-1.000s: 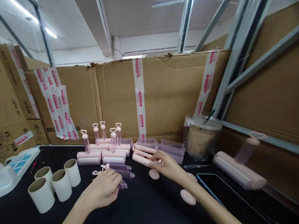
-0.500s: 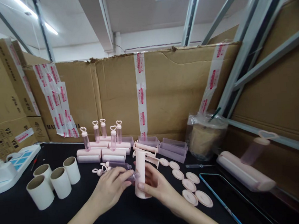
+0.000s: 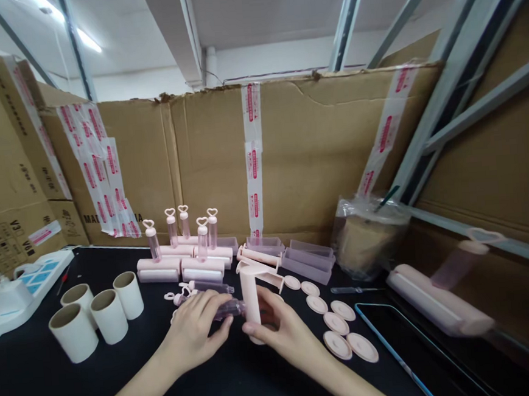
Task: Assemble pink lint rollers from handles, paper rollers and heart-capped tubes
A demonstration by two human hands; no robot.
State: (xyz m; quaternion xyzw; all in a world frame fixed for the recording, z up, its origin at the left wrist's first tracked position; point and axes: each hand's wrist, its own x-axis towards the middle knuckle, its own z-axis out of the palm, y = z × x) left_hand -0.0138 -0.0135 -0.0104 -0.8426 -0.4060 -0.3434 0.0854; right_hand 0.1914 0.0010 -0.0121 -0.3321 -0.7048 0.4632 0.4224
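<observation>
My right hand (image 3: 281, 325) grips a pale pink lint roller shell (image 3: 250, 297), upright over the black table. My left hand (image 3: 199, 325) is closed around a translucent purple handle (image 3: 230, 309), whose tip meets the left side of the shell. Whether the tip is seated inside cannot be told. Beyond my left hand lie more loose purple handles (image 3: 211, 286) with heart-shaped pink ends. Another pink roller frame (image 3: 262, 272) lies just behind the shell. To the right of my right hand, several round pink end caps (image 3: 336, 323) lie flat.
Several white paper rolls (image 3: 74, 335) stand at left, near a power strip (image 3: 46, 282). Finished lint rollers (image 3: 160, 270) and purple covers (image 3: 308, 261) line the back. At right are a bagged cup (image 3: 363, 239), a screwdriver (image 3: 352, 290), a blue-edged tablet (image 3: 395, 340) and another lint roller (image 3: 437, 300).
My left hand has shifted its hold back along the handle, showing more of it, with thumb and fingers further from the shell. The shell stays in my right hand; the whole view has shifted slightly.
</observation>
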